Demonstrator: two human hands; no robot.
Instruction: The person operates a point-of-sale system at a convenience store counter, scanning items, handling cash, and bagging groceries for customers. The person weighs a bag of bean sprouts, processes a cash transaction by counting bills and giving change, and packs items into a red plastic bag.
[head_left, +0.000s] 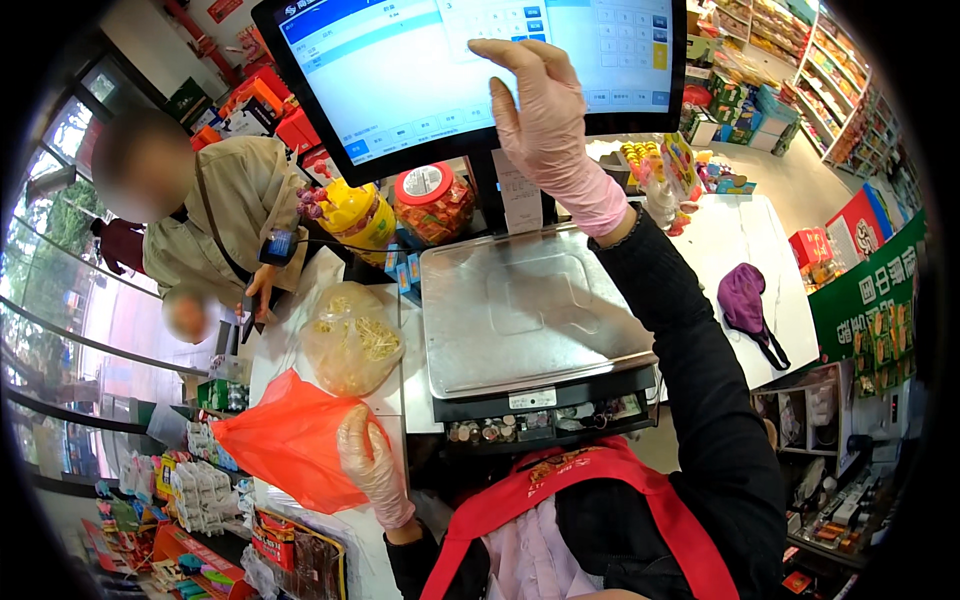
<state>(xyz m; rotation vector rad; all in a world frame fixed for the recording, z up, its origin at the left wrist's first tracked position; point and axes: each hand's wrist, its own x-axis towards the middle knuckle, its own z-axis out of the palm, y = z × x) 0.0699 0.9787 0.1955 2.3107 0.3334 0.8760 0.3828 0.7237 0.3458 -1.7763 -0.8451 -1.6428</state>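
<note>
My right hand, in a thin plastic glove, is raised in front of the touchscreen monitor, its fingers bent over an on-screen number pad; whether a fingertip touches the glass I cannot tell. Lower left, my gloved left hand has its fingers closed on the edge of a red plastic bag. Just beyond that bag, a clear plastic bag of bean sprouts lies on the white counter. The metal weighing platform of the scale bears nothing, and below it a cash drawer with coins stands partly out.
A person in a beige jacket stands across the counter, holding a phone. Behind the scale are a red-lidded candy jar and a yellow lollipop holder. A purple pouch lies on the right counter. Goods racks flank both sides.
</note>
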